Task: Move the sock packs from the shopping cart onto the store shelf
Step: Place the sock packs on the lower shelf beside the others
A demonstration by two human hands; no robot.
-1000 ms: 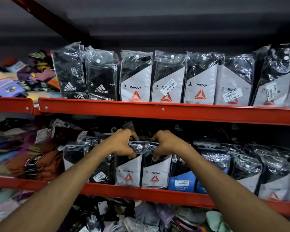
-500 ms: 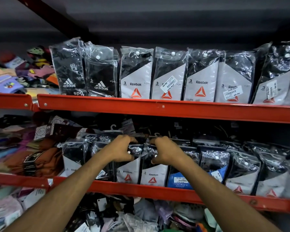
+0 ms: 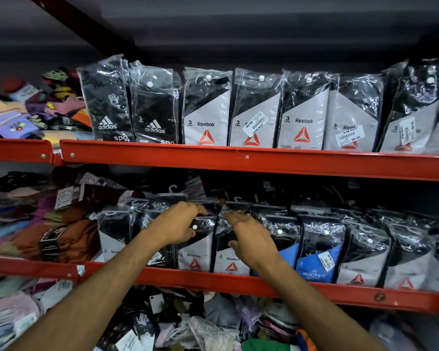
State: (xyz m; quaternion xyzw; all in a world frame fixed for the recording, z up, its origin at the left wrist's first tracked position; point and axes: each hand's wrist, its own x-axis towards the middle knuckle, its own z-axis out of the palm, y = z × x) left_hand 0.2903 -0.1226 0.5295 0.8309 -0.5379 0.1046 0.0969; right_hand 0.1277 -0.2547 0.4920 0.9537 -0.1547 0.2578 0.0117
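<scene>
Two Reebok sock packs stand side by side on the middle red shelf (image 3: 302,290), black and white in clear plastic. My left hand (image 3: 176,224) curls over the top of the left Reebok pack (image 3: 197,259), thumb in front beside its white snap. My right hand (image 3: 251,240) lies against the upper part of the right Reebok pack (image 3: 230,264) with its fingers stretched out and apart. Both packs sit upright behind the shelf's front lip. The shopping cart is out of view.
More bagged packs line the same shelf, including a blue Jockey pack (image 3: 317,267). The upper shelf (image 3: 238,160) carries a row of Adidas packs (image 3: 107,107) and Reebok packs (image 3: 304,112). Loose coloured socks (image 3: 61,239) pile at the left, and a jumble of socks (image 3: 193,325) lies below.
Both hands have pushed the two Reebok packs down and back onto the middle shelf. My right hand's fingers have opened off the pack's top; the view has tilted slightly.
</scene>
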